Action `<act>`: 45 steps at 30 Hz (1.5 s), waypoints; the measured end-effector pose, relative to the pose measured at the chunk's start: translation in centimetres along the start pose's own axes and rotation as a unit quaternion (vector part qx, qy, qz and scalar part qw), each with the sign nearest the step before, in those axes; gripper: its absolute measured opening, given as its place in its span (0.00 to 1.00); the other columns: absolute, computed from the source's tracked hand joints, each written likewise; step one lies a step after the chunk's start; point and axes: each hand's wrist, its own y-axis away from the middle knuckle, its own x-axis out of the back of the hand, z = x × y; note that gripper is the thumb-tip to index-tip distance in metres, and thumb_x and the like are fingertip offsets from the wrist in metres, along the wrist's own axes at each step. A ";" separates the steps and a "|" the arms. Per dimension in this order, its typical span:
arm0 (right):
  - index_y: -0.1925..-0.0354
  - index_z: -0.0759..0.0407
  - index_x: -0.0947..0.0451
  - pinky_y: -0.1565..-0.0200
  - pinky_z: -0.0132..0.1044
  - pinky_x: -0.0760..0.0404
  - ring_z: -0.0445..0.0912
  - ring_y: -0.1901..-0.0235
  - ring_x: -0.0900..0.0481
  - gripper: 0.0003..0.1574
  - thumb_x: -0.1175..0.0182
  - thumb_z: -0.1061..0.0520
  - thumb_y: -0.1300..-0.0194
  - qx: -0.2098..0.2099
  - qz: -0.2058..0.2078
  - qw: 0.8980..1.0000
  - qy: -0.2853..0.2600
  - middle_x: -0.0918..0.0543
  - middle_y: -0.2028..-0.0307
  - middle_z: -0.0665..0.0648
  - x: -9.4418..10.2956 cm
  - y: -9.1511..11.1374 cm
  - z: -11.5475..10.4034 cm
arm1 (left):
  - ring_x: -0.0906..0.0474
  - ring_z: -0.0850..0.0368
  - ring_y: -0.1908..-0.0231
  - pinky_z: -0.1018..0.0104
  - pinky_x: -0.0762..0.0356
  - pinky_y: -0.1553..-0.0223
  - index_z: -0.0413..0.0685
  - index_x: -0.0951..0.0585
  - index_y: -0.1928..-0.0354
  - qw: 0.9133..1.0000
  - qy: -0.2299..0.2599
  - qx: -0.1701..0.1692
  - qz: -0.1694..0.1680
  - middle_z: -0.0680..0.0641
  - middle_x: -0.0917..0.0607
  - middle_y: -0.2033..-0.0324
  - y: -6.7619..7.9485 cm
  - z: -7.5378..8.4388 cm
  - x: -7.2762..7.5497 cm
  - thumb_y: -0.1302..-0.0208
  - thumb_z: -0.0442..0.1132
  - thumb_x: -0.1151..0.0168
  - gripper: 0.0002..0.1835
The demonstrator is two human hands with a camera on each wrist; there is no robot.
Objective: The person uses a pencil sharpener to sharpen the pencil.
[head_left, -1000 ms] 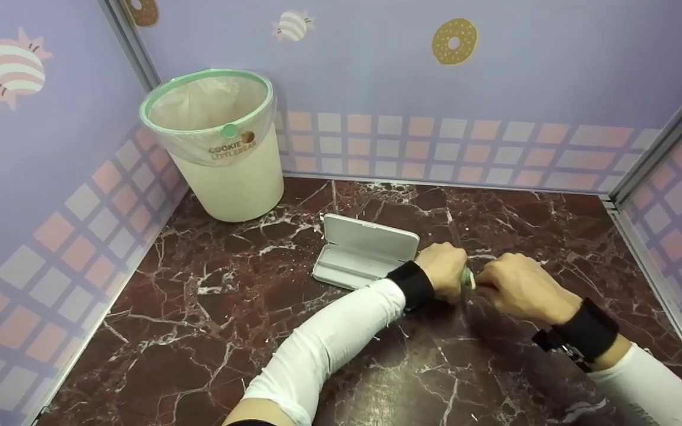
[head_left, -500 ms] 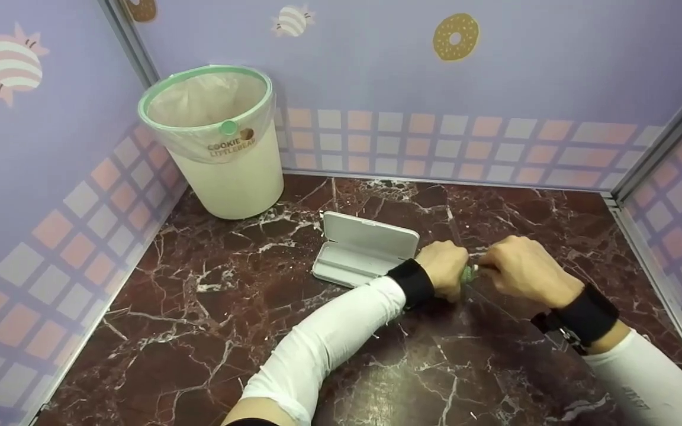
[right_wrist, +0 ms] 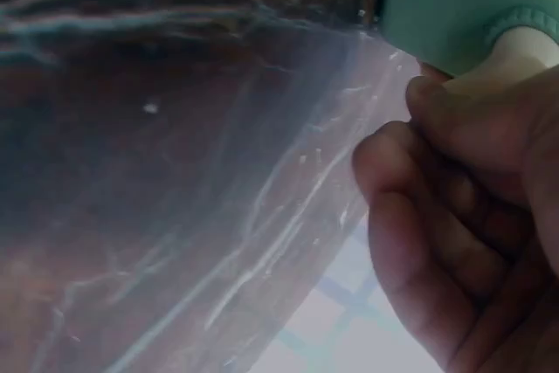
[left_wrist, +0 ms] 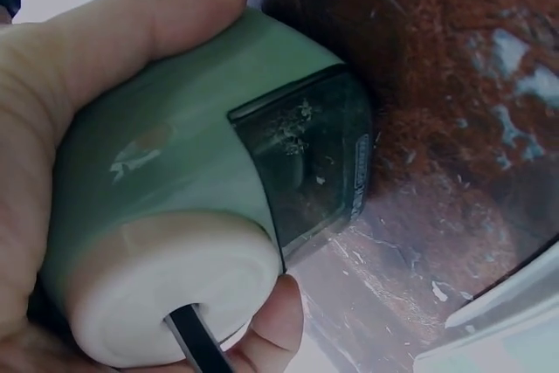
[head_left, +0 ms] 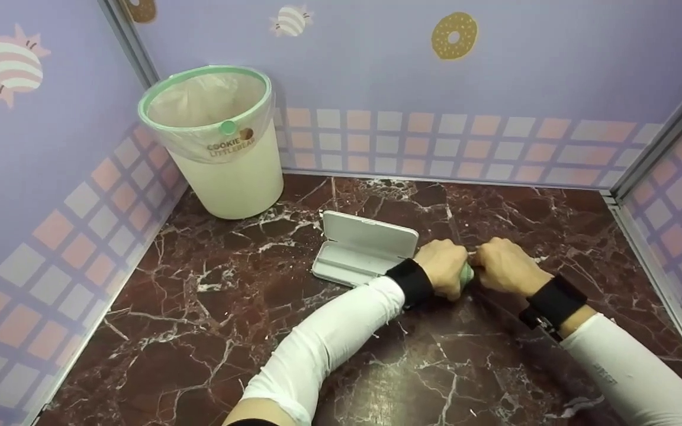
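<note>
My left hand (head_left: 443, 269) grips a green pencil sharpener (left_wrist: 166, 141) just above the dark marble-patterned table. A clear dust window with shavings inside shows in the left wrist view. From a hole in its white round face sticks a dark pencil (left_wrist: 203, 338). On the sharpener's other side, my right hand (head_left: 507, 265) pinches a cream-coloured crank (right_wrist: 515, 63) between thumb and finger, the other fingers curled below. In the head view my hands hide most of the sharpener, leaving a green bit between them.
Left of my left hand lies an open white pencil case (head_left: 353, 260), its lid raised. A lined white trash bin (head_left: 234, 183) stands in the back left corner. Patterned purple panels (head_left: 364, 77) wall in the table at back and sides.
My right hand has moved up, then left and closer to the sharpener. The white part seen between my hands earlier is now covered. My left hand and the pencil case have stayed put.
</note>
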 end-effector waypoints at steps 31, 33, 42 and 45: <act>0.80 0.52 0.29 0.77 0.58 0.17 0.57 0.79 0.18 0.21 0.27 0.66 0.44 0.028 0.069 0.994 0.086 0.20 0.78 0.54 -2.2 3.4 -1.9 | 0.10 0.54 0.66 0.58 0.09 0.66 0.60 0.12 0.68 1.000 0.002 0.021 -0.001 0.52 0.07 0.65 -0.1 0.2 -0.1 0.59 0.50 0.11 0.17; 0.81 0.51 0.30 0.78 0.57 0.18 0.55 0.81 0.21 0.22 0.28 0.67 0.45 0.022 0.062 0.994 0.083 0.22 0.80 0.53 -2.2 3.5 -2.1 | 0.10 0.54 0.66 0.58 0.09 0.67 0.61 0.12 0.69 1.000 0.005 0.019 -0.001 0.52 0.06 0.65 -0.1 0.3 0.0 0.59 0.49 0.11 0.17; 0.83 0.48 0.32 0.82 0.51 0.23 0.44 0.84 0.31 0.25 0.27 0.66 0.46 0.036 0.034 0.996 0.072 0.30 0.84 0.46 -1.6 4.3 -3.3 | 0.08 0.53 0.63 0.58 0.08 0.63 0.60 0.11 0.68 1.000 0.010 0.026 -0.002 0.52 0.06 0.63 -0.2 0.3 0.0 0.60 0.47 0.11 0.17; 0.83 0.46 0.31 0.82 0.47 0.26 0.42 0.84 0.32 0.24 0.28 0.67 0.49 0.046 0.036 0.996 0.065 0.30 0.84 0.45 -1.1 4.6 -3.9 | 0.07 0.53 0.63 0.59 0.07 0.62 0.60 0.10 0.68 1.000 0.008 0.024 0.001 0.52 0.05 0.63 0.0 0.3 -0.1 0.59 0.47 0.12 0.15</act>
